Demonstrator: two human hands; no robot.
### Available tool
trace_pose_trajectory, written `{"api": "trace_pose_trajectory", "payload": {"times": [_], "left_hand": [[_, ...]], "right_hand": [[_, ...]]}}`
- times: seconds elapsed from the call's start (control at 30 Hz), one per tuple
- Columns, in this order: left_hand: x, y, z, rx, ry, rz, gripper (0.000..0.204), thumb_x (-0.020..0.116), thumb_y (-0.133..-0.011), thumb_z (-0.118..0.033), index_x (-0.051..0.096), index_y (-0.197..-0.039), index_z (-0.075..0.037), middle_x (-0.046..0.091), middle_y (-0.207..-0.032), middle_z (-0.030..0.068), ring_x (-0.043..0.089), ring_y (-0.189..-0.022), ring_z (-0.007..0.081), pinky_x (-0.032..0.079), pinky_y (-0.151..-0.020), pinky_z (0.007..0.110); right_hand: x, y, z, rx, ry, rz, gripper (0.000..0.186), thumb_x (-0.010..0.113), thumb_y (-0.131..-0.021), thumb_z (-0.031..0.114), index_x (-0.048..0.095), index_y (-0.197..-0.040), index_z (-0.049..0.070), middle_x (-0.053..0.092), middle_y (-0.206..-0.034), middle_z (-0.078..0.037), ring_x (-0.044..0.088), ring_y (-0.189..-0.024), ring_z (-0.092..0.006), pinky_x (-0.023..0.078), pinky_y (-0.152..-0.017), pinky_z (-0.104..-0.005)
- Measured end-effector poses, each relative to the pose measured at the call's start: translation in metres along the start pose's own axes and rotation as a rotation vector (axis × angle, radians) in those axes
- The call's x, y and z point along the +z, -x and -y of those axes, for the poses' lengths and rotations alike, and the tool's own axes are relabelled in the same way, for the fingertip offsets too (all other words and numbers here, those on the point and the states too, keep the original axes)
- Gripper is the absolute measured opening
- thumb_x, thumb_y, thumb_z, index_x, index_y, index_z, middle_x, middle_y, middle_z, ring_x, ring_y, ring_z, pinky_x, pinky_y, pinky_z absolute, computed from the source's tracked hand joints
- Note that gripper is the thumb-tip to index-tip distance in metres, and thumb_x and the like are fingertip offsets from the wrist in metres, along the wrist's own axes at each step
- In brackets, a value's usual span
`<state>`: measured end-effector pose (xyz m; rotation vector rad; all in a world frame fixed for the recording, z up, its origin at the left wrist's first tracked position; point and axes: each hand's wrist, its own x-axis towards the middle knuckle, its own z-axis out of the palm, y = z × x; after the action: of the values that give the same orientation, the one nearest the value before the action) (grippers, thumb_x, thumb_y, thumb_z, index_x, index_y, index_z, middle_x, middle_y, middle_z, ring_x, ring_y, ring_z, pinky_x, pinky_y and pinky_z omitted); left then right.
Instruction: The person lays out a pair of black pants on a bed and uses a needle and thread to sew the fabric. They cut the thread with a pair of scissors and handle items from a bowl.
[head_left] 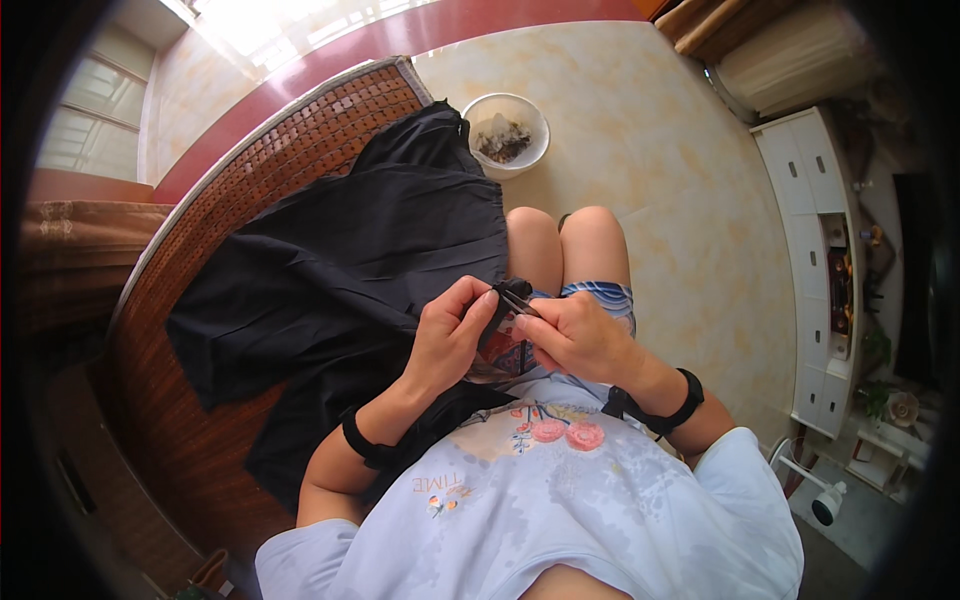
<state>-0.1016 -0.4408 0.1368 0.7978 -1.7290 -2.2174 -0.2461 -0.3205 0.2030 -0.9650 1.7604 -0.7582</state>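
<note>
Across the seat to my left and up to my lap lies a large black cloth garment (pixel 340 250); one long edge looks gathered. My left hand (pixel 450 335) pinches a bunched bit of this black cloth (pixel 514 287) above my lap, thumb and fingers closed. Close against it, my right hand (pixel 575 335) is closed around a small, slim tool (pixel 517 303) with a dark metallic look, perhaps thread snips; its tip meets the cloth. The fingers partly hide the tool, so its exact kind is unclear. Both wrists wear black bands.
Ahead on the pale marbled floor (pixel 640 130) stands a white bin (pixel 507 165) with scraps inside. A brown woven mat (pixel 290 150) covers the seat under the garment. To the right are a white cabinet (pixel 808 260) and a white fan-like device (pixel 826 500).
</note>
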Motion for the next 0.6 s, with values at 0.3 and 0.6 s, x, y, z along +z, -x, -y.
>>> {"api": "trace_pose_trajectory", "payload": {"times": [0.3, 0.6], "left_hand": [[0.002, -0.008, 0.002, 0.327, -0.087, -0.065, 0.013, 0.052, -0.098, -0.009, 0.057, -0.088, -0.002, 0.058, -0.087, -0.0023, 0.048, -0.08, 0.003, 0.041, -0.071, 0.019], [0.0, 0.0, -0.009, 0.069, -0.131, 0.006, 0.013, 0.052, -0.097, -0.011, 0.054, -0.091, 0.0, 0.054, -0.072, 0.0058, 0.047, -0.066, 0.0103, 0.044, -0.062, 0.026]], "right_hand": [[0.005, 0.0, 0.0, -0.034, -0.085, -0.062, 0.028, 0.054, -0.094, 0.018, 0.056, -0.072, 0.0, 0.058, -0.054, -0.012, 0.061, -0.049, -0.0245, 0.046, -0.049, -0.035], [0.02, -0.002, -0.015, -0.287, 0.193, -0.277, 0.022, 0.055, -0.094, 0.017, 0.058, -0.079, 0.0, 0.057, -0.054, -0.013, 0.058, -0.046, -0.0228, 0.045, -0.048, -0.0336]]}}
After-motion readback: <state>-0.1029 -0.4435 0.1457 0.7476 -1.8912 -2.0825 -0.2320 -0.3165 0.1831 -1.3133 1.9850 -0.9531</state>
